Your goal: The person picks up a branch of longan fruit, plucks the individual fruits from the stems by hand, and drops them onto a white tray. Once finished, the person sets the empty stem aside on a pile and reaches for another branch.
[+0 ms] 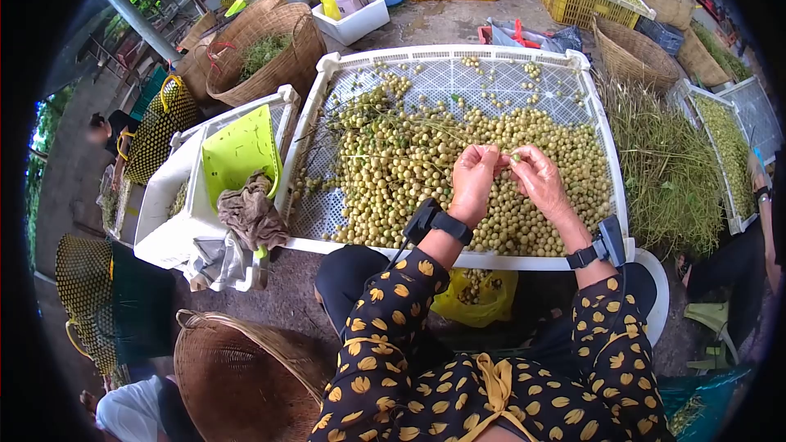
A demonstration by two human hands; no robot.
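Observation:
A white mesh tray point(458, 53) lies in front of me, heaped with small round yellow-green fruits point(393, 172). Thin stems with fruits attached lie across the left part of the heap. Above the middle of the pile, my left hand point(473, 184) is closed in a pinch, and what sits between its fingertips is too small to make out. My right hand point(540, 187) is just beside it, thumb and fingers pinching a small round green fruit point(515, 158). The fingertips of both hands almost meet at this fruit. Each wrist wears a black strap.
A lime-green scoop point(241, 155) and a brown rag point(250, 209) rest on a white container at left. Bare stems point(655, 164) are piled at right. A wicker basket point(246, 376) stands at lower left, a yellow bag point(475, 299) beneath the tray. Other people sit around.

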